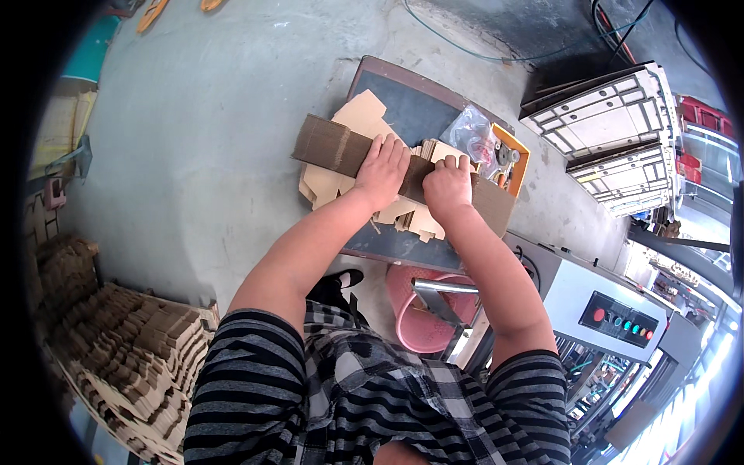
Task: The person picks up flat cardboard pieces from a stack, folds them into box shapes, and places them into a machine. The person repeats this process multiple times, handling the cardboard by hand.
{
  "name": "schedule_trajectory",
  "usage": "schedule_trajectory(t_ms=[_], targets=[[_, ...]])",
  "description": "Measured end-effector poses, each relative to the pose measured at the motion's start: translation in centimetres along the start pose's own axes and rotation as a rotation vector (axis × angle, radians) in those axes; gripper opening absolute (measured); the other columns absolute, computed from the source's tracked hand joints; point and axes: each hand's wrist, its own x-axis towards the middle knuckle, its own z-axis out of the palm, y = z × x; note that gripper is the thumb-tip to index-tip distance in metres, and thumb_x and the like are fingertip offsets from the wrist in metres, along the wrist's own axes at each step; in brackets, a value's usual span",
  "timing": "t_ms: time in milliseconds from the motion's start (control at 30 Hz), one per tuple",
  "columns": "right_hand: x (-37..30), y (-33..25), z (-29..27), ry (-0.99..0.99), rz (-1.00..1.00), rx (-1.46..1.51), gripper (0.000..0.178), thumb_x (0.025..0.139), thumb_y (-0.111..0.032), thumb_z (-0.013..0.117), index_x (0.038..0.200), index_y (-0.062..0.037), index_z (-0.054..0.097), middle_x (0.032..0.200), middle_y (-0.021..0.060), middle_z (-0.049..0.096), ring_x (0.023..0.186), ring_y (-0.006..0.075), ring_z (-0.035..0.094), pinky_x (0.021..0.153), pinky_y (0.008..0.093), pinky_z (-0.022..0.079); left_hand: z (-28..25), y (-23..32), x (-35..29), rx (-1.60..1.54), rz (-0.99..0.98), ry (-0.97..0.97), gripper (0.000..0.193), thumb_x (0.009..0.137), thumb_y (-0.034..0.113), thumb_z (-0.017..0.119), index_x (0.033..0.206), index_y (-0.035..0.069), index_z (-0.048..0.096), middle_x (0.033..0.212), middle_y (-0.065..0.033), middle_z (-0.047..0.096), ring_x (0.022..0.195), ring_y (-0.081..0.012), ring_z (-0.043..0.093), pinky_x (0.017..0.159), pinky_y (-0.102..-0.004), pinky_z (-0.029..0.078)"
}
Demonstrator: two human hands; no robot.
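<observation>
A long brown cardboard strip (319, 144) lies slantwise across a pile of flat tan cardboard cut-outs (362, 115) on a dark-topped table (403, 87). My left hand (382, 170) rests flat on the middle of the strip, fingers stretched toward its far edge. Just to the right, my right hand (449, 186) is closed over the strip with its fingers curled; their tips are partly hidden. More notched cut-outs (418, 219) stick out below the strip on the near side.
A yellow bin (521, 161) with small parts and a clear plastic bag (467, 130) sit at the table's right. Below stands a pink basket (418, 325), beside a machine with a button panel (618, 319). Cardboard stacks (132, 349) fill the lower left; printed panels (604, 116) stand at right.
</observation>
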Motion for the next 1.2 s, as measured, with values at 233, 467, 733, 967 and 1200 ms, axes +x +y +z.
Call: schedule_trajectory(t_ms=[233,467,733,967,1200], targets=[[0.2,-0.3,0.6,-0.046,0.067,0.053,0.023,0.084,-0.017,0.055,0.099,-0.0093,0.071,0.109,0.0080,0.061,0.114,0.0255,0.049,0.110,0.0508,0.019,-0.2,0.2,0.0,0.001,-0.005,-0.017,0.092,0.067,0.044,0.076,0.136,-0.001,0.035,0.138,-0.0172,0.037,0.137,-0.0334,0.024,0.115,-0.0479,0.011],[0.2,-0.1,0.3,-0.046,0.046,0.053,0.024,0.083,-0.014,0.053,0.099,-0.0073,0.071,0.105,0.0095,0.061,0.111,0.0265,0.051,0.109,0.0552,0.018,0.5,0.2,0.2,0.014,-0.012,0.008,0.093,0.068,0.045,0.075,0.138,0.000,0.033,0.141,-0.0167,0.035,0.137,-0.0334,0.023,0.115,-0.0476,0.010],[-0.7,0.3,-0.4,-0.054,0.016,0.041,0.023,0.081,-0.014,0.057,0.099,-0.0093,0.071,0.105,0.0090,0.062,0.111,0.0269,0.051,0.110,0.0556,0.016,-0.5,0.1,0.2,0.018,-0.013,-0.061,0.093,0.069,0.045,0.075,0.138,0.000,0.033,0.142,-0.0164,0.034,0.138,-0.0325,0.021,0.116,-0.0465,0.009],[-9.7,5.6,-3.0,0.372,0.073,0.404,0.008,0.069,-0.011,0.060,0.074,-0.0063,0.064,0.088,0.0127,0.061,0.089,0.0310,0.059,0.089,0.0419,0.044,-0.4,0.0,0.2,-0.043,-0.018,-0.041,0.094,0.065,0.043,0.079,0.136,0.000,0.035,0.140,-0.0165,0.036,0.137,-0.0321,0.024,0.115,-0.0464,0.010],[-25.4,6.2,7.4,-0.023,0.522,0.950,0.019,0.069,-0.018,0.067,0.071,-0.0003,0.060,0.066,0.0194,0.061,0.068,0.0376,0.062,0.063,0.0439,0.049,-0.9,0.1,0.0,-0.151,0.001,-0.004,0.088,0.059,0.036,0.083,0.127,0.001,0.041,0.126,-0.0148,0.046,0.127,-0.0302,0.036,0.114,-0.0457,0.017]])
